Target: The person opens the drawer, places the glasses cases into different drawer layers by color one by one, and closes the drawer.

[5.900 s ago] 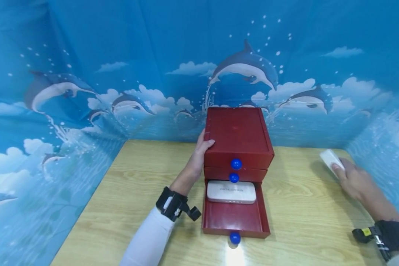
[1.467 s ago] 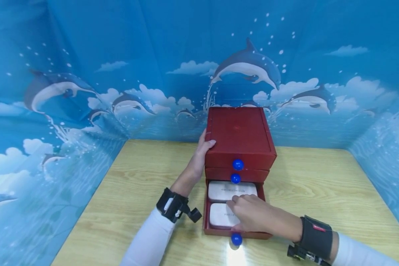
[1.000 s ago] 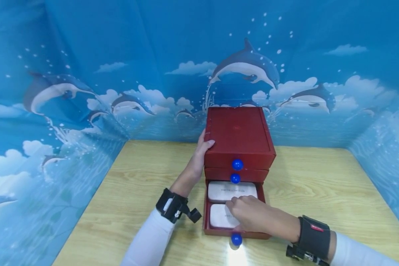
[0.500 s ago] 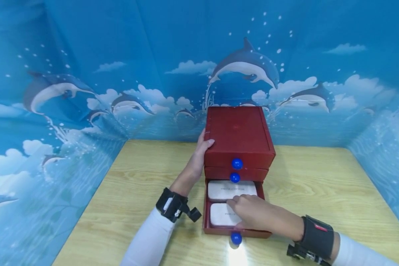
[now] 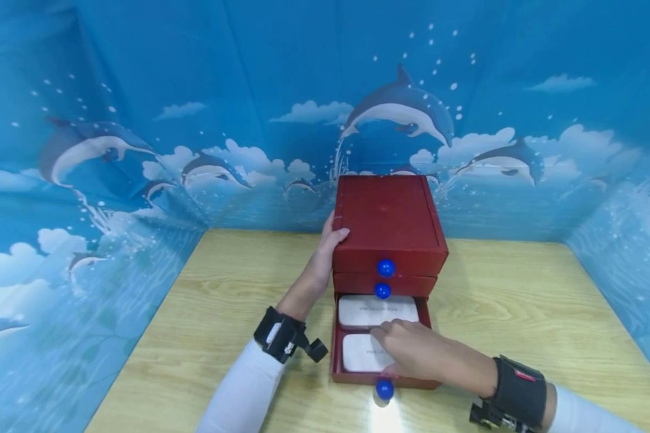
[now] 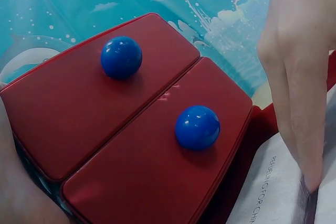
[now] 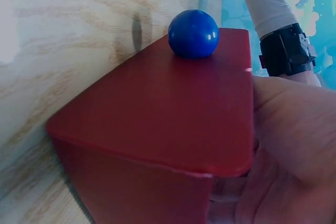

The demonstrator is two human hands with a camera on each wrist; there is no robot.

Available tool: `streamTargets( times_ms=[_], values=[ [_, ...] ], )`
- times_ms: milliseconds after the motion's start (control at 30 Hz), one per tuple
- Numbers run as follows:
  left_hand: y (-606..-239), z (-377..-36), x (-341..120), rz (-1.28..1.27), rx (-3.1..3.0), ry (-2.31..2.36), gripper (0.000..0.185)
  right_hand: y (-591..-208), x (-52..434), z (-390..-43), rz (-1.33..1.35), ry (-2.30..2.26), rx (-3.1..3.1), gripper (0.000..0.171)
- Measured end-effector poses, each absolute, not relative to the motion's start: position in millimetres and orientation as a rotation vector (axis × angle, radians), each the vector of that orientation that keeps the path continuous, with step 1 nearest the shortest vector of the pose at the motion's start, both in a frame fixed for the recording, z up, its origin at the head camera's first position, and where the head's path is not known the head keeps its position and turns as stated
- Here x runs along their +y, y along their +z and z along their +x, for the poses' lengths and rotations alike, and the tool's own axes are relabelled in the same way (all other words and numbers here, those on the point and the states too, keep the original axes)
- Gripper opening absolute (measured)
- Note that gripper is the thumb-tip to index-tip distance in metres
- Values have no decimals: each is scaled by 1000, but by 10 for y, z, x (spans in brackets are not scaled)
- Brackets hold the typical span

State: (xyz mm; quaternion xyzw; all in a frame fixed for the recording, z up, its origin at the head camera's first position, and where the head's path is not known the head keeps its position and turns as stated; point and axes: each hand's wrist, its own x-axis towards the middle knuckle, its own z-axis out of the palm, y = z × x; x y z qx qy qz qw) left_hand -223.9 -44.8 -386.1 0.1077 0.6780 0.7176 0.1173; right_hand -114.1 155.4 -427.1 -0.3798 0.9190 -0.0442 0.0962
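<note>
A dark red drawer cabinet (image 5: pixel 387 210) stands on the table with its bottom drawer (image 5: pixel 340 377) pulled out. My left hand (image 5: pixel 319 258) grips the cabinet's left side, thumb over the top edge. Two white oblong cases with small lettering lie in the drawer, the rear case (image 5: pixel 376 308) behind the front case (image 5: pixel 360 353). My right hand (image 5: pixel 411 350) holds the front case near its right end and covers that end. In the left wrist view, the right hand's fingers (image 6: pixel 299 114) point down into the gap between the cases. The drawer front (image 7: pixel 163 108) hides the cases in the right wrist view.
Blue ball knobs sit on the upper drawer (image 5: pixel 386 267), the middle drawer (image 5: pixel 383 290) and the open one, whose knob (image 5: pixel 385 390) faces me. The wood table (image 5: pixel 520 300) extends to both sides. A dolphin-print cloth (image 5: pixel 249 108) hangs behind and beside it.
Earlier my right hand held a white case at the table's right; that hand has since come left into the drawer, where a second case now lies. Over the last second almost nothing moved.
</note>
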Motion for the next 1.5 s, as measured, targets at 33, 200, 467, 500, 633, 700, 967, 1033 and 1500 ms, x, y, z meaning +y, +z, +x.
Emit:
streamTargets(
  times_ms=[33, 200, 467, 500, 633, 700, 967, 1033, 1500],
  values=[
    [-3862, -2240, -448, 314, 1985, 2098, 78, -4274, 1558, -1141, -1128, -139, 2723, 57],
    [-3871, -2249, -446, 310, 1994, 2094, 78, -4277, 1586, -1143, -1154, -190, 2730, 52],
    [-3882, -2237, -446, 292, 1999, 2084, 78, -4074, 1689, -1066, -1128, -423, 2826, 45],
    [-3881, -2236, -446, 294, 1999, 2085, 78, -4042, 1707, -1052, -1121, -476, 2835, 45],
    [-3884, -2229, -440, 291, 1999, 2092, 79, -3944, 1774, -980, -1067, -760, 2793, 39],
    [-3879, -2226, -438, 287, 1998, 2095, 79, -3919, 1796, -939, -1017, -903, 2729, 39],
    [-3858, -2226, -435, 260, 1999, 2096, 81, -3955, 1841, -813, -882, -1183, 2453, 30],
    [-3860, -2227, -434, 266, 1994, 2097, 81, -3989, 1854, -773, -868, -1203, 2398, 27],
    [-3870, -2235, -436, 264, 2002, 2091, 81, -4167, 1837, -528, -720, -1052, 2343, 28]
  ],
)
